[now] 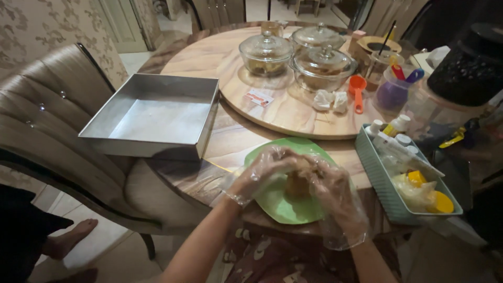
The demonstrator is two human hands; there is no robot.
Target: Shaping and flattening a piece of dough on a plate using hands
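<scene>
Together, the left hand point(262, 170) and right hand point(331, 183), both in crinkled clear plastic gloves, close around a tan lump of dough point(297, 182), fingers curled on its top and sides. Beneath lies a smooth green plate point(277, 202) near the table's front edge. Beyond the left hand a square metal baking pan point(154, 116) overhangs the table edge. Just right of the right hand sits a ribbed teal tray point(378, 181) of small bottles. Farther off, lidded glass bowls point(266, 52) stand on a round wooden turntable point(293, 112).

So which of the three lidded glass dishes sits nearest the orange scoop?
The front right glass dish, directly left of the orange scoop; the other two sit further back or left.
</scene>
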